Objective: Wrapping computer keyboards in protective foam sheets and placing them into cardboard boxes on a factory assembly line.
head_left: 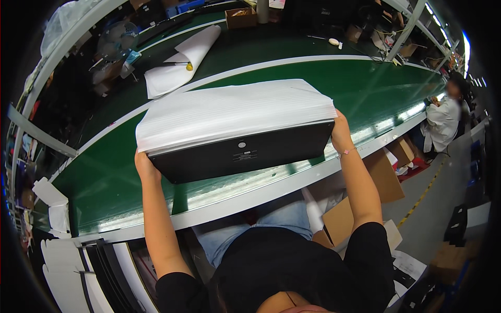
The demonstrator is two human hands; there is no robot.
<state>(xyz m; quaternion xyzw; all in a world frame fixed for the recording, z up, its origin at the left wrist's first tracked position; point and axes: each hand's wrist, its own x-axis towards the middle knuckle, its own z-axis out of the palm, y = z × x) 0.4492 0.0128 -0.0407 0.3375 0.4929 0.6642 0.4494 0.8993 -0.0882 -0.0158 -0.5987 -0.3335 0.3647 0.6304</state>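
The left hand [147, 168] and right hand [342, 133] grip opposite ends of the black panel [209, 163] and white foam sheets [235, 107] over the tabletop [376, 78], by its near edge, where I'd say even side pressure prevents slipping

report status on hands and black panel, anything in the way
Left hand, right hand holding opposite ends of black panel. White sheeting along its upper edge. Nothing seen blocking the hands.
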